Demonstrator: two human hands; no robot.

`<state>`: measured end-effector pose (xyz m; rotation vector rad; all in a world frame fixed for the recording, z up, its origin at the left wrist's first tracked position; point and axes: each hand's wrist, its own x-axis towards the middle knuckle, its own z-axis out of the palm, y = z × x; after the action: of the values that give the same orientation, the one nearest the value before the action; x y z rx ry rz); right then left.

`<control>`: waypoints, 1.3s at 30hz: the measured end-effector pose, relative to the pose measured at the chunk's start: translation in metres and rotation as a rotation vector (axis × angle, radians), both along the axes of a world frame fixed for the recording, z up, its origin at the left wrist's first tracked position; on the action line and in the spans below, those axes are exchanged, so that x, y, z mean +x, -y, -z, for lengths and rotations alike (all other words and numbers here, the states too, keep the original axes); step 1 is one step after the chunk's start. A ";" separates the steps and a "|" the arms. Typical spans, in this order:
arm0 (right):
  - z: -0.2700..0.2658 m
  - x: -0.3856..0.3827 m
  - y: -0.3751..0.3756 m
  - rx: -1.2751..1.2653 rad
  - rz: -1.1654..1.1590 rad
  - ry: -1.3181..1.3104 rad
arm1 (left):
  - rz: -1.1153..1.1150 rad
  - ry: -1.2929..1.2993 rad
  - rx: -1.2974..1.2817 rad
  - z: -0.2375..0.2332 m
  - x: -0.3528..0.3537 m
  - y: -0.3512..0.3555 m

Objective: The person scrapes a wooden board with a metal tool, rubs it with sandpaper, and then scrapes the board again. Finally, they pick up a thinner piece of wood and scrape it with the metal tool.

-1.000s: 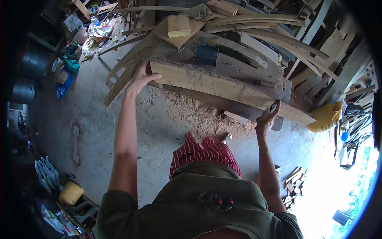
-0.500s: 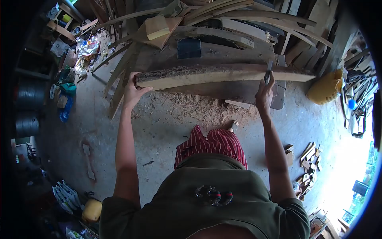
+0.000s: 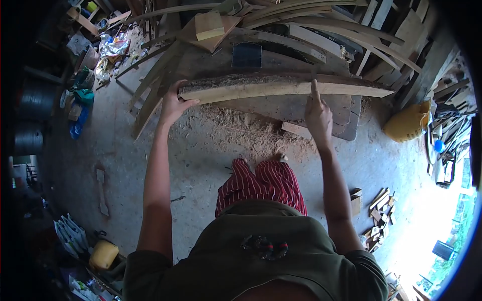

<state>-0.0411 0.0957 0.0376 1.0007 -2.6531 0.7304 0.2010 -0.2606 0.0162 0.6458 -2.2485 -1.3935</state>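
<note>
A long, slightly curved wooden plank (image 3: 251, 90) with rough dark bark along its top lies across the view over a worktable. My left hand (image 3: 174, 106) is closed round its left end, thumb along the near side. Toward the right half of the plank, my right hand (image 3: 319, 118) is closed on a narrow dark metal tool (image 3: 314, 75), index finger stretched along it. The tool overlaps the plank's bark edge; its exact kind is unclear.
Behind the plank, the worktable (image 3: 281, 65) carries a dark cloth patch (image 3: 246, 55), a wood block (image 3: 209, 26) and curved timber strips (image 3: 346, 30). Shavings (image 3: 241, 133) cover the floor by my feet. A yellow container (image 3: 407, 123) stands right; offcuts (image 3: 380, 213) lie lower right.
My right hand has moved left along the plank with the tool. My left hand and the plank's left end appear slightly farther right in view.
</note>
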 end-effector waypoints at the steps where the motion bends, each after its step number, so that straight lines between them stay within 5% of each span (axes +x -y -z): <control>1: -0.016 -0.005 -0.006 0.080 -0.037 0.057 | -0.001 0.000 0.001 0.001 0.001 0.000; 4: -0.026 -0.026 -0.025 0.053 -0.162 0.087 | -0.013 -0.019 -0.019 0.001 0.000 -0.005; 7: -0.017 -0.035 -0.026 0.096 0.151 0.164 | -0.054 0.039 0.044 -0.004 0.000 -0.011; 8: -0.003 -0.029 -0.020 0.027 0.108 -0.011 | -0.054 0.037 0.020 -0.001 0.000 -0.009; 12: -0.013 -0.044 -0.042 0.072 0.037 0.131 | -0.097 0.062 -0.003 0.000 0.002 -0.007; 14: -0.018 -0.053 -0.044 -0.222 0.047 -0.224 | -0.127 0.118 -0.052 -0.012 -0.001 -0.010; 19: -0.047 0.010 -0.004 0.131 -0.200 0.250 | -0.103 0.236 -0.094 -0.036 -0.004 -0.021; 28: -0.014 0.053 0.049 -0.042 0.140 0.176 | 0.032 0.066 -0.178 -0.005 -0.001 0.002; 34: -0.017 0.031 0.042 -0.143 0.217 0.074 | 0.107 -0.071 -0.266 0.007 -0.004 0.014; 36: -0.008 0.062 0.063 0.052 0.107 0.064 | 0.138 -0.130 -0.220 0.020 -0.004 0.016; 39: 0.002 0.114 0.112 -0.044 0.072 0.258 | 0.159 -0.191 -0.200 0.029 -0.010 0.022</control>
<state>0.0732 -0.0164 0.0352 0.8450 -2.8573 0.9556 0.1915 -0.2824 -0.0128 0.2615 -2.2855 -1.2216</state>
